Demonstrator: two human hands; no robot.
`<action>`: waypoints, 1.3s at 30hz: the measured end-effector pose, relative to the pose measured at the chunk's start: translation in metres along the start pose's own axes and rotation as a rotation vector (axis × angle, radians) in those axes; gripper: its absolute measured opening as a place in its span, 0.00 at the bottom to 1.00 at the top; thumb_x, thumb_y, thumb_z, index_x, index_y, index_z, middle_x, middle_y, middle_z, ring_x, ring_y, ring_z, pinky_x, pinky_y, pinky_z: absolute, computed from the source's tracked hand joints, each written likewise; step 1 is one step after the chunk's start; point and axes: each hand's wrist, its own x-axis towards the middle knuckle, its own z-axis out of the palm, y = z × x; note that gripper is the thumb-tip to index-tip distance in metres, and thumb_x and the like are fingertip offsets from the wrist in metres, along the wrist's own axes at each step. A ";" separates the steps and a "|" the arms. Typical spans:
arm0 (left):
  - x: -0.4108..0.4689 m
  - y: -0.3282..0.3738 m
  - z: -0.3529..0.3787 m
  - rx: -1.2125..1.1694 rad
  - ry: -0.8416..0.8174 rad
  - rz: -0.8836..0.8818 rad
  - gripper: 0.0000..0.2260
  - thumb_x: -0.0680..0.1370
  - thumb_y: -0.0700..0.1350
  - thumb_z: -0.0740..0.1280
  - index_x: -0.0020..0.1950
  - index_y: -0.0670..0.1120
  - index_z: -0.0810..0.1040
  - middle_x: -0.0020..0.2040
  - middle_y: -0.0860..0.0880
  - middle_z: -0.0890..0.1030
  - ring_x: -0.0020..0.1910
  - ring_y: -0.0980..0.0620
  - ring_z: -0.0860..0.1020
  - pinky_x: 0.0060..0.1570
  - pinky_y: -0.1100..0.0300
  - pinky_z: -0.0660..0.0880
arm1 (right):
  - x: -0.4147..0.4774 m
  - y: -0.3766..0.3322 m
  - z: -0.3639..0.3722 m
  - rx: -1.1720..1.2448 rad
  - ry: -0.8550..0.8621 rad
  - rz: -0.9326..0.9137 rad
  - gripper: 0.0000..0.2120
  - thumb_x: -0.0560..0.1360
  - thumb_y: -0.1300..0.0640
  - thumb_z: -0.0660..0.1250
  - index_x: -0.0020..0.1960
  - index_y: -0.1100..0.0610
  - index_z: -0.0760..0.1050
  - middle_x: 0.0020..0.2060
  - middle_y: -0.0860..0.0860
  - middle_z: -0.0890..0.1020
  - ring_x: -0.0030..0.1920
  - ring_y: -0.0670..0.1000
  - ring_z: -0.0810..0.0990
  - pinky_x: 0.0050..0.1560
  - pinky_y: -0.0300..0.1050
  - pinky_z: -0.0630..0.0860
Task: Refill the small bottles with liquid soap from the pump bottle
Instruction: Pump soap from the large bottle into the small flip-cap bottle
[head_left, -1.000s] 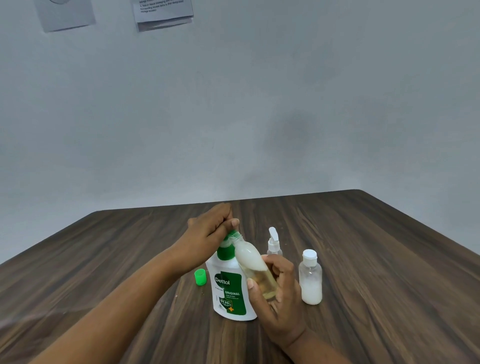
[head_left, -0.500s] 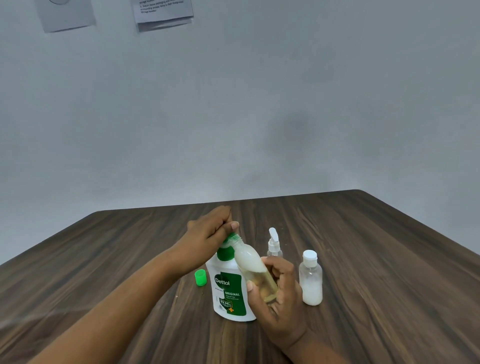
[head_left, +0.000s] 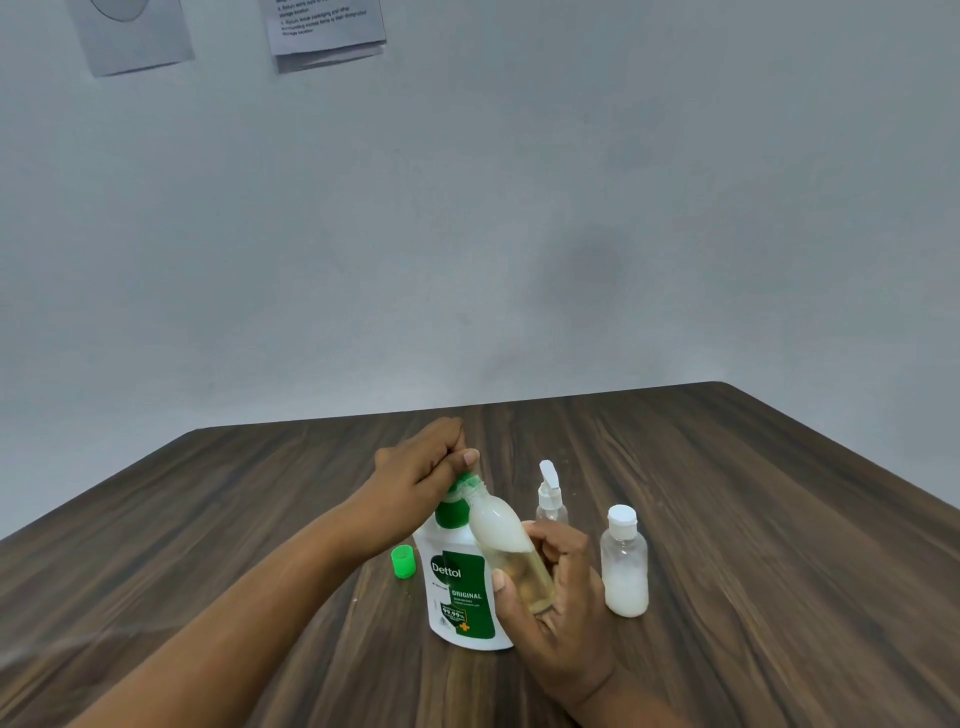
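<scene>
A white and green pump bottle (head_left: 460, 592) stands on the wooden table (head_left: 753, 519). My left hand (head_left: 415, 470) rests on top of its green pump head, fingers laid over it. My right hand (head_left: 550, 587) grips a small clear bottle (head_left: 506, 545), tilted with its open mouth up against the pump spout. White soap shows in its upper part and clear yellowish liquid lower down. The small bottle's green cap (head_left: 403, 561) lies on the table left of the pump bottle.
A small spray bottle (head_left: 550, 493) with a white nozzle stands just behind my right hand. A capped small bottle (head_left: 625, 564), partly filled with white soap, stands to the right. Papers (head_left: 327, 28) hang on the grey wall behind.
The left hand stays on the pump head and has shifted only slightly. The tilted small bottle in the right hand has barely moved.
</scene>
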 end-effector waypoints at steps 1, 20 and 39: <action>-0.001 0.001 0.000 0.012 0.000 -0.001 0.10 0.76 0.53 0.55 0.36 0.51 0.64 0.34 0.62 0.71 0.35 0.64 0.70 0.48 0.55 0.60 | -0.001 0.001 0.000 0.007 -0.005 0.011 0.19 0.74 0.46 0.65 0.60 0.37 0.61 0.51 0.29 0.72 0.43 0.40 0.76 0.39 0.31 0.75; -0.002 -0.001 0.004 -0.129 0.020 -0.058 0.11 0.76 0.54 0.57 0.36 0.51 0.65 0.33 0.57 0.70 0.35 0.59 0.68 0.43 0.58 0.64 | 0.001 0.001 -0.002 0.016 -0.020 0.040 0.19 0.70 0.52 0.65 0.57 0.42 0.63 0.52 0.27 0.71 0.45 0.36 0.76 0.41 0.26 0.73; -0.040 -0.054 0.041 -0.623 0.572 -0.354 0.05 0.78 0.46 0.63 0.45 0.47 0.75 0.44 0.50 0.77 0.49 0.48 0.75 0.52 0.52 0.70 | 0.002 -0.002 -0.004 0.114 0.037 0.090 0.24 0.68 0.54 0.67 0.58 0.37 0.63 0.47 0.37 0.76 0.42 0.43 0.79 0.37 0.36 0.77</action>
